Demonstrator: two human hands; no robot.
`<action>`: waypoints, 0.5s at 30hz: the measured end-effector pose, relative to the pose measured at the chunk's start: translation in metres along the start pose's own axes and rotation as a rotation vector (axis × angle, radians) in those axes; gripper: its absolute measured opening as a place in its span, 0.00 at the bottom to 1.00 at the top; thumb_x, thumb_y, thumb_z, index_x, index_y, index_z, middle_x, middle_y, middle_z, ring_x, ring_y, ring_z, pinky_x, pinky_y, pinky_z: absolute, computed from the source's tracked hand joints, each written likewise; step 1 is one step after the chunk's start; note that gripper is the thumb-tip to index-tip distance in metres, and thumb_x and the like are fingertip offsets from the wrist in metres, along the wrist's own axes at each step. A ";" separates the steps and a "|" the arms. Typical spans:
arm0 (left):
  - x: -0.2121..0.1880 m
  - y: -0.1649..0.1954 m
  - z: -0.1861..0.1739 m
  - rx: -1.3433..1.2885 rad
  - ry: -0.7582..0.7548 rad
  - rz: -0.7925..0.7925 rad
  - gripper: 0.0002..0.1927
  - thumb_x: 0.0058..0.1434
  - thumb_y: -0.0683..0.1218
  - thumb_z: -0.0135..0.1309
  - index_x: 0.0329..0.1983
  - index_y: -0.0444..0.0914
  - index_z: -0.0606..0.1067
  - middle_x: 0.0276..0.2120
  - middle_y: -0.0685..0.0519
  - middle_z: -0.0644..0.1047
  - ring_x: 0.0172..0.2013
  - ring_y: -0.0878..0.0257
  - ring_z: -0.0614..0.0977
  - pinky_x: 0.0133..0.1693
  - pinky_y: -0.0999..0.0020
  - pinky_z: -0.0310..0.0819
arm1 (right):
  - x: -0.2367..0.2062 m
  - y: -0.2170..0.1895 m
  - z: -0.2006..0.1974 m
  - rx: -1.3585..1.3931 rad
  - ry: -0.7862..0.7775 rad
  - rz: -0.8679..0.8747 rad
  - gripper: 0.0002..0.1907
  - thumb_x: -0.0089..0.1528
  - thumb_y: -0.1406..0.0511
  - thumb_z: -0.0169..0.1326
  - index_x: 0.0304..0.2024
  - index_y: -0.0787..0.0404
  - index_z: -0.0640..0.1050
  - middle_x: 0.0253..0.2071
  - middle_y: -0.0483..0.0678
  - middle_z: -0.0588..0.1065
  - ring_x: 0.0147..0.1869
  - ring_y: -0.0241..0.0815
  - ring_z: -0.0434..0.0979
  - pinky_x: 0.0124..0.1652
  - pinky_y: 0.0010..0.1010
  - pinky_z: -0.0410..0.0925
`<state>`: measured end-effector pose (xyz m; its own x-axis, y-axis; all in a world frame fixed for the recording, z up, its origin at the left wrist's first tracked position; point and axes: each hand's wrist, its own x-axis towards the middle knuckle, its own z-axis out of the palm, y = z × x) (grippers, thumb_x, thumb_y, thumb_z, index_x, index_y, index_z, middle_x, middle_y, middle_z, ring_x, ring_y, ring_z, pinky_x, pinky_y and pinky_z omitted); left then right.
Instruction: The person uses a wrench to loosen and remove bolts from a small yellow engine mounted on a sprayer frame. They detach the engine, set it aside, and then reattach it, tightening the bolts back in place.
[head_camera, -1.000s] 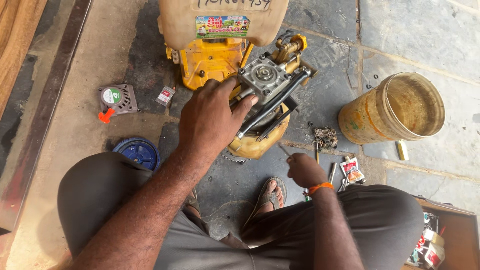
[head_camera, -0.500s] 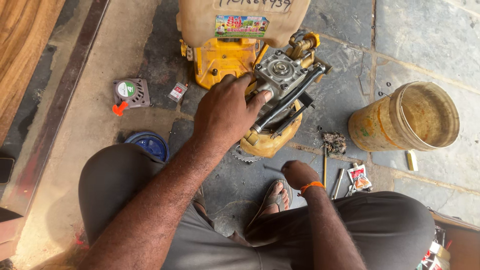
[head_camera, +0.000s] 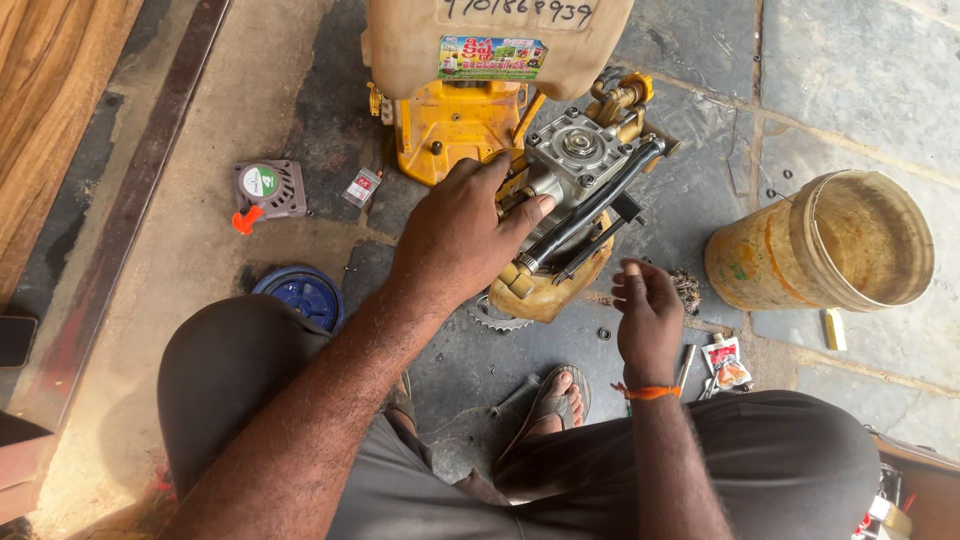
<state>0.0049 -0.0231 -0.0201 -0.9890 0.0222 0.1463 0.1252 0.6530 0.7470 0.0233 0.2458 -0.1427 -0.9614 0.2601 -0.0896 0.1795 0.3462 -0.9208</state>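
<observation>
My left hand (head_camera: 465, 235) lies spread on the yellow sprayer engine (head_camera: 545, 190) on the floor, fingers (head_camera: 525, 215) apart, pressing its metal pump block (head_camera: 578, 150). My right hand (head_camera: 648, 315) hovers just beside, fingers loosely curled, pinched together; whether they hold anything, I cannot tell.

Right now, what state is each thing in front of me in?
Left hand: resting on the yellow engine, fingers spread.
Right hand: raised off the floor, fingers curled; whether it pinches anything, cannot tell.
Metal pump block: exposed, bolts showing.
Bucket: lying on its side, looks empty.
Blue lid: flat on the floor.
</observation>
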 end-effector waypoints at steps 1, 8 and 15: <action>0.000 -0.001 0.001 0.003 -0.009 -0.018 0.32 0.66 0.62 0.55 0.61 0.33 0.72 0.43 0.41 0.78 0.45 0.48 0.83 0.46 0.51 0.78 | -0.005 -0.012 0.001 0.012 0.030 -0.024 0.14 0.72 0.60 0.50 0.54 0.62 0.78 0.45 0.49 0.80 0.46 0.37 0.79 0.46 0.31 0.74; 0.003 0.001 0.007 0.014 -0.008 -0.050 0.34 0.65 0.60 0.54 0.64 0.30 0.68 0.46 0.39 0.76 0.47 0.49 0.83 0.46 0.54 0.79 | -0.046 -0.121 -0.010 -0.442 0.021 -0.726 0.18 0.71 0.60 0.59 0.59 0.62 0.75 0.52 0.53 0.74 0.56 0.47 0.78 0.54 0.38 0.74; 0.010 0.002 0.015 -0.123 0.082 0.024 0.27 0.73 0.56 0.40 0.66 0.35 0.71 0.54 0.38 0.79 0.54 0.45 0.81 0.56 0.51 0.73 | -0.024 -0.185 0.001 -0.814 -0.270 -1.153 0.44 0.56 0.45 0.65 0.66 0.62 0.70 0.65 0.60 0.67 0.70 0.65 0.63 0.63 0.57 0.62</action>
<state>-0.0061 -0.0100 -0.0269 -0.9764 -0.0283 0.2140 0.1627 0.5553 0.8156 0.0132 0.1741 0.0296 -0.6430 -0.6589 0.3904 -0.7336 0.6763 -0.0669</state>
